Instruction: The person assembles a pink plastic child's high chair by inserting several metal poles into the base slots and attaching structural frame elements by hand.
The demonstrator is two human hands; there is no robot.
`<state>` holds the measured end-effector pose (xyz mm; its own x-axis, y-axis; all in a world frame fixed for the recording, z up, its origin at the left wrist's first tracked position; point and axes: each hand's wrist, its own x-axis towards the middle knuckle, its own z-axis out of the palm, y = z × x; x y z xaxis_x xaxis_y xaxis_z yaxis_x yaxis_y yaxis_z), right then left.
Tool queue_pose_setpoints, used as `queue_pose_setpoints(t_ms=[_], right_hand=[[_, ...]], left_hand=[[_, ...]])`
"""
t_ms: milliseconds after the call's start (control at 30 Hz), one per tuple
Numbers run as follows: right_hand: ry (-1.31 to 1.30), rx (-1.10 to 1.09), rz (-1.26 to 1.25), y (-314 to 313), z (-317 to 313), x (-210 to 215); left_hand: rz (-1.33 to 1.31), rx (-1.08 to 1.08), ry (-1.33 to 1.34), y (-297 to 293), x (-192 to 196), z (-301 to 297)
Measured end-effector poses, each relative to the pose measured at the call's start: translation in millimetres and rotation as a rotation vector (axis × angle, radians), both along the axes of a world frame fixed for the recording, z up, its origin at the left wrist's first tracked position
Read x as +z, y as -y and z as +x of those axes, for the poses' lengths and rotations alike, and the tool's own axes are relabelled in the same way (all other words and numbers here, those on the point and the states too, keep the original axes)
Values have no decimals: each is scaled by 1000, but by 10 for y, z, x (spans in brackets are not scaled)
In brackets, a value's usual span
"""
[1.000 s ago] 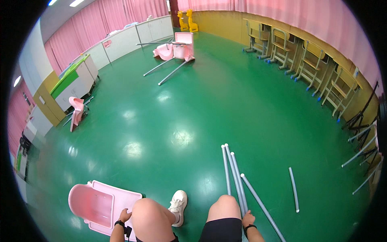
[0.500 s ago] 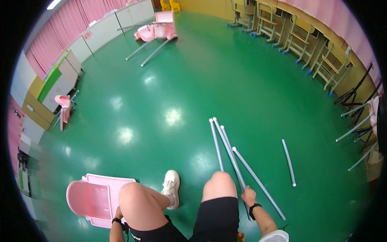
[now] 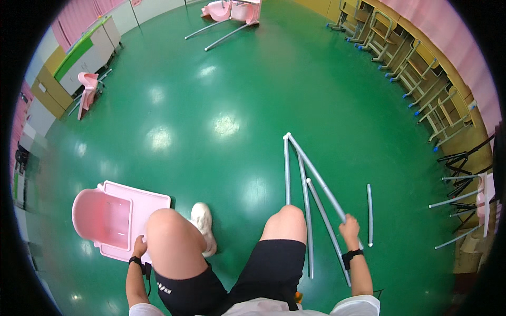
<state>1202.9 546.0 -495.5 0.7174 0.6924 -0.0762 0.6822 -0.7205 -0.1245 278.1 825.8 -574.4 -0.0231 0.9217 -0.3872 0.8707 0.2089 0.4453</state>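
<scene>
Head view, right hand [image 3: 350, 227] fingers round grey tube [image 3: 316, 181], left hand [image 3: 139, 246] on pink seat [image 3: 113, 218]

The left hand [image 3: 139, 246] is half hidden behind the thigh [image 3: 174, 239], the knee [image 3: 287, 221] covers 1 pole's [image 3: 287, 168] near end, and the right palm [image 3: 349, 230] faces away.

Left hand [image 3: 140, 246] down — right hand [image 3: 349, 227] clenched.
</scene>
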Motion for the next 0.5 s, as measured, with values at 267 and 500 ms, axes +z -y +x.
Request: queue_pose_setpoints(t_ms=[267,500], right_hand=[[808,194,-62,-704,461,1804],[1125,598,111,-1803,57,3208]], left_hand=[[45,50,-125,-176,260,433],[353,-37,224,-1151,1107,1152]])
